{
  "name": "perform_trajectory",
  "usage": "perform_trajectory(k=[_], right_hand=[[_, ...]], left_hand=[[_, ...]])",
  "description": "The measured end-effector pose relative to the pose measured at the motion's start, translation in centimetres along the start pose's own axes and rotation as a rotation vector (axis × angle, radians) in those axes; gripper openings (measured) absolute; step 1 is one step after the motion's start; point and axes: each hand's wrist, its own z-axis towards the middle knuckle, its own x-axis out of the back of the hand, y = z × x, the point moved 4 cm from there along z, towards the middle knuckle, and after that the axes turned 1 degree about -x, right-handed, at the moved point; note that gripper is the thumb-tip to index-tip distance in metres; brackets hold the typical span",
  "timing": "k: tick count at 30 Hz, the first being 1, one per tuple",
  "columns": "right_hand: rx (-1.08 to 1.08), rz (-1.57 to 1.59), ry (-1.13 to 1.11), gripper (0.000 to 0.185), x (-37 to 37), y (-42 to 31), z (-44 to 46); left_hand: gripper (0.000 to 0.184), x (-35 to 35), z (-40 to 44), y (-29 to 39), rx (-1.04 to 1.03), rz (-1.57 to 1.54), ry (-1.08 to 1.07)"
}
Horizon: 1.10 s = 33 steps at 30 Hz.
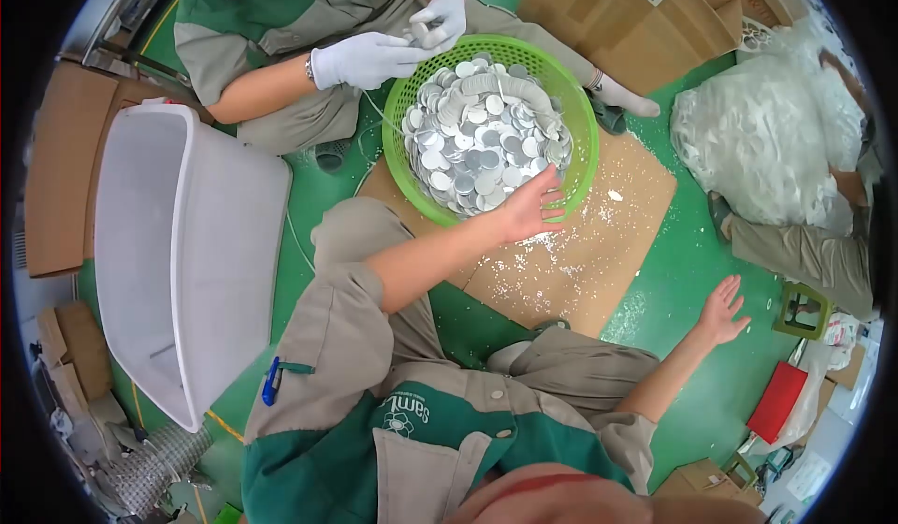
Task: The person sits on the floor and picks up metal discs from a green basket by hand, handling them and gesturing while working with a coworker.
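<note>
My left hand [531, 208] reaches over the near rim of a green plastic basket [585, 164], fingers apart and nothing held. The basket is heaped with small round white and grey discs [482, 154], some lined up in a curved row along the top. Off to the right, my right hand [720, 312] is held out above the green floor, bare and open. Across the basket, a co-worker's white-gloved hands [369, 59] hold a few discs [427, 36] over the basket's far left rim.
Under the basket lies a cardboard sheet [599, 243] sprinkled with white bits. A white plastic tub [229, 243] stands at the left. Cardboard boxes [627, 28] and clear plastic bags [753, 136] fill the upper right, beside another person's leg [800, 262]. A red object [778, 400] lies lower right.
</note>
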Motion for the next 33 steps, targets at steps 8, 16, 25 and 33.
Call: perform_trajectory(k=[8, 16, 25, 33], right_hand=[[-0.013, -0.062, -0.031, 0.061, -0.5, 0.5, -0.3], [-0.266, -0.685, -0.152, 0.065, -2.4, 3.7, -2.7], [-0.687, -0.854, -0.255, 0.071, -1.6, 11.2, -6.8], [-0.758, -0.980, -0.349, 0.065, -0.4, 13.4, -7.7]], left_hand=[[0.080, -0.3, -0.3, 0.1, -0.009, 0.044, 0.028], [0.063, 1.2, -0.2, 1.5, 0.080, 0.159, 0.175], [0.047, 3.5, 1.2, 3.7, -0.048, 0.050, 0.288], [0.039, 2.9, 0.7, 3.3, -0.077, 0.068, 0.272]])
